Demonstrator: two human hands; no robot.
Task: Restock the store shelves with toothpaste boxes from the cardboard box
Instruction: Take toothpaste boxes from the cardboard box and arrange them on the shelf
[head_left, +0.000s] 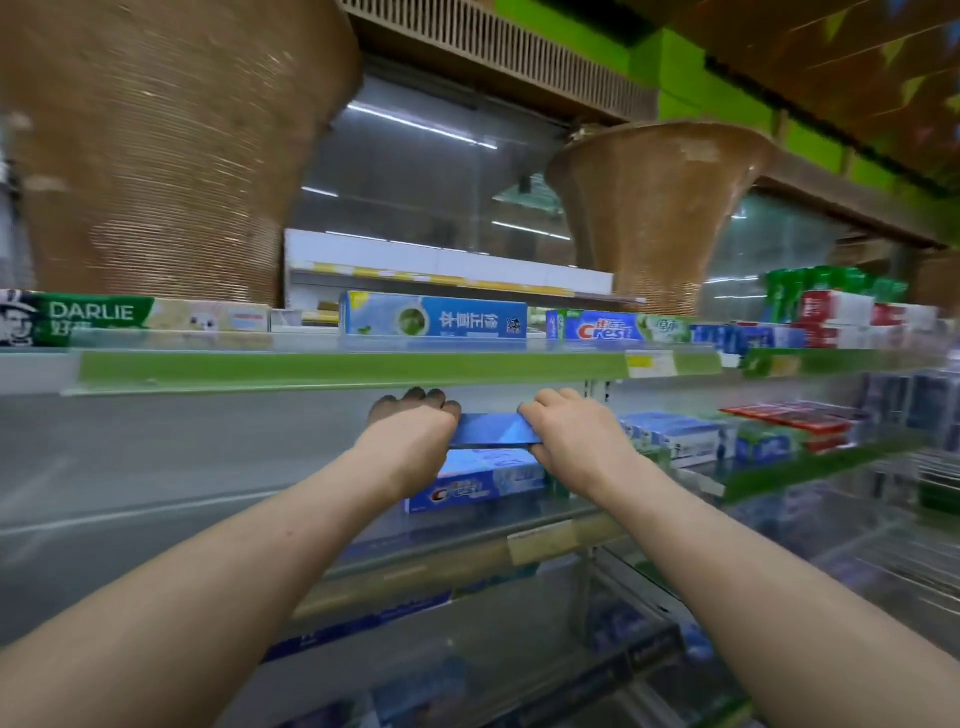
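Note:
A blue toothpaste box (491, 430) is held level inside the middle shelf (156, 467), just under the shelf above. My left hand (415, 423) grips its left end with fingers curled over the top. At the box's right end, my right hand (569, 426) grips it the same way. Directly below it lies a blue Crest box (478, 486) on the shelf. The cardboard box is out of view.
The upper shelf (353, 366) with a green price strip carries Darlie (93, 314), a blue box (434, 314) and Crest boxes (605, 327). More toothpaste boxes (691, 439) fill the middle shelf to the right. Lower shelves (467, 639) hold blurred blue boxes. The middle shelf's left part is bare.

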